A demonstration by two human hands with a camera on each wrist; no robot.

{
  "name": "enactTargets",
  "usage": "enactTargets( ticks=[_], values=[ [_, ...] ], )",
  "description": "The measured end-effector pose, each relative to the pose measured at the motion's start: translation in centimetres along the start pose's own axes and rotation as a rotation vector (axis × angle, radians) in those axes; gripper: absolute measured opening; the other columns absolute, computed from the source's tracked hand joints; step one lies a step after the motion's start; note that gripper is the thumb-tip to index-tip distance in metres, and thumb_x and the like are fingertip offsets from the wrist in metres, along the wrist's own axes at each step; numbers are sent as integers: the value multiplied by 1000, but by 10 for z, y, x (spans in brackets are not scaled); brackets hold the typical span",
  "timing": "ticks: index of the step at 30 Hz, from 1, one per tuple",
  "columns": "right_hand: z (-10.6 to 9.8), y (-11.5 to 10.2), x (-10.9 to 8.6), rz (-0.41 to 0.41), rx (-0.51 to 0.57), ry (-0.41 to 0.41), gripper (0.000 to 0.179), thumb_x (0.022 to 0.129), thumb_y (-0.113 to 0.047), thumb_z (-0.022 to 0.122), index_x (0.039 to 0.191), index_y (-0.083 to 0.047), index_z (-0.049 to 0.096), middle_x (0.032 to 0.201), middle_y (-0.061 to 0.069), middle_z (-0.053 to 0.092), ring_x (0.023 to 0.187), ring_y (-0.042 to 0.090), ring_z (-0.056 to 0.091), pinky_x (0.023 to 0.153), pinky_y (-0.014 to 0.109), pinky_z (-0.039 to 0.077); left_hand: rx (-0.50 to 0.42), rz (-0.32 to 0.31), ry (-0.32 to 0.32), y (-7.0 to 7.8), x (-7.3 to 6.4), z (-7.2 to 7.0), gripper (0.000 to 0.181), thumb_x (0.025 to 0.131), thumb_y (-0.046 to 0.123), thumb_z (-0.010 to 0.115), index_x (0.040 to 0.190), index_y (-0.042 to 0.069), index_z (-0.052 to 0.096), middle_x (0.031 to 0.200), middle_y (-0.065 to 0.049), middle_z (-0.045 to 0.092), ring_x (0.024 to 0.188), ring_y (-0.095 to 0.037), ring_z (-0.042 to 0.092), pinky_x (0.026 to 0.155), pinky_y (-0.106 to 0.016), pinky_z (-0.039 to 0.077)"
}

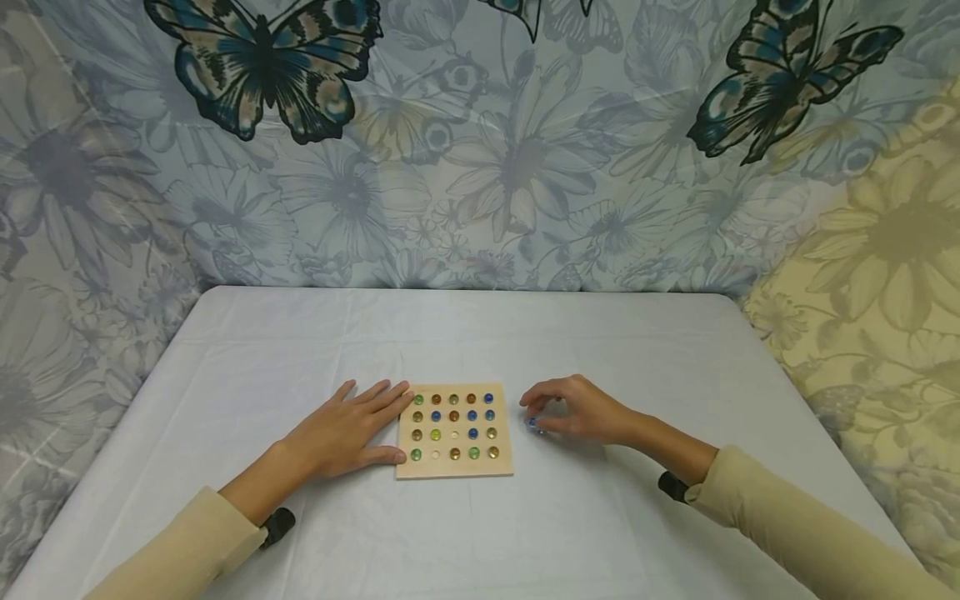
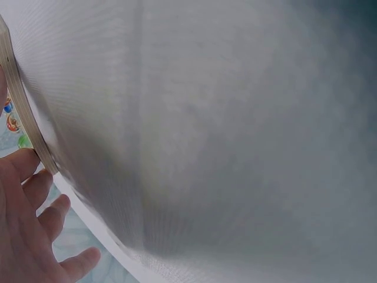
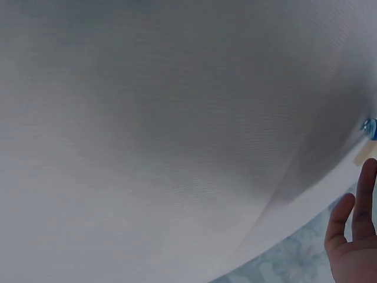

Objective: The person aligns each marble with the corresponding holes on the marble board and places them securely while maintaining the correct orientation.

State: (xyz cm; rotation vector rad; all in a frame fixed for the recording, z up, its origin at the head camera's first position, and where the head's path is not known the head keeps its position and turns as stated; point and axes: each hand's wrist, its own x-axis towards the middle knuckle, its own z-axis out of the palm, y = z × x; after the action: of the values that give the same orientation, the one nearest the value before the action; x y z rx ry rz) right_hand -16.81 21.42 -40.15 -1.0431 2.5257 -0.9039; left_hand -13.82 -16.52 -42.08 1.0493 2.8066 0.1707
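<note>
A square wooden board (image 1: 454,468) lies flat on the white cloth, with rows of round hollows. Green, amber, brown and blue glass marbles sit in most hollows; two look unfilled. My left hand (image 1: 337,433) rests at the board's left side, fingers spread, with fingertips and thumb touching its edge. In the left wrist view, the board's layered edge (image 2: 26,106) shows beside the fingers. To the right of the board, my right hand (image 1: 573,408) hovers with bent fingers around blue marbles (image 1: 532,422) on the cloth. A blue marble (image 3: 370,128) shows at the right wrist view's edge.
The white-covered table (image 1: 465,333) stretches around the board and both hands. Behind it hangs a floral cloth (image 1: 517,183) with butterflies. Each sleeve has a dark wrist device, on the left (image 1: 279,527) and the right (image 1: 672,486).
</note>
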Motion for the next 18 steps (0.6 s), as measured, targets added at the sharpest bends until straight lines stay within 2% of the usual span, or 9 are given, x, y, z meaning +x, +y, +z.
enactTargets(
  ticks=[6, 18],
  values=[
    [5, -8, 11, -26, -3, 15, 31, 86, -4, 77, 117, -5, 70, 101, -4, 74, 97, 9, 68, 89, 41, 54, -8, -2, -1, 1, 0, -1, 85, 94, 67, 48, 158, 14, 31, 163, -6, 27, 148, -31, 28, 114, -65, 21],
    [22, -19, 33, -145, 41, 39, 32, 84, -5, 79, 115, -2, 70, 100, -2, 75, 96, 11, 69, 89, 35, 55, -4, 4, 7, 0, -1, -2, 84, 94, 67, 48, 157, 13, 32, 162, -6, 28, 147, -32, 29, 113, -66, 22]
  ],
)
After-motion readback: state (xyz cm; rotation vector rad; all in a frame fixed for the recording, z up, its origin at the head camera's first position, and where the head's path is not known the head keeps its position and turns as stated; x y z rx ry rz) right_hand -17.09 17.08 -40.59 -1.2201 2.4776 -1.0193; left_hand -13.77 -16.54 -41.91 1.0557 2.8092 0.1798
